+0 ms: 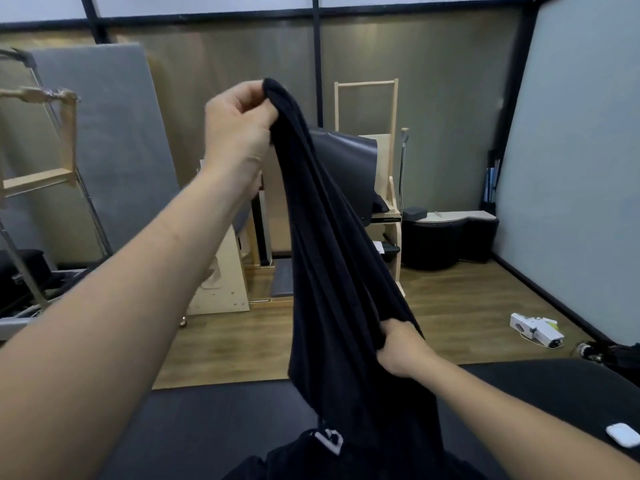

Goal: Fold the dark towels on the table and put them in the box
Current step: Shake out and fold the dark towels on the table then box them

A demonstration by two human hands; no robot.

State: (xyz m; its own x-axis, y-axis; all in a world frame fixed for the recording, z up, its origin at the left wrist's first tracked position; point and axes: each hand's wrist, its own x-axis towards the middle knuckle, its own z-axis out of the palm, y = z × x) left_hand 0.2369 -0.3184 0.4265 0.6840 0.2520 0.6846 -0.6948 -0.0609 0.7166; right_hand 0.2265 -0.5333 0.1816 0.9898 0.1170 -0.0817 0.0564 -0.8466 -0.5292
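Observation:
A dark towel hangs in the air in front of me, bunched into long folds. My left hand is raised high and pinches its top corner. Lower and to the right, my right hand grips the towel's edge. The towel's lower end drops onto the black table. Another piece of dark cloth with a white logo lies at the table's near edge. No box is in view.
A small white case lies on the table at the far right. Beyond the table is a wooden floor with white packaging, wooden exercise frames, black padded blocks and grey panels against the walls.

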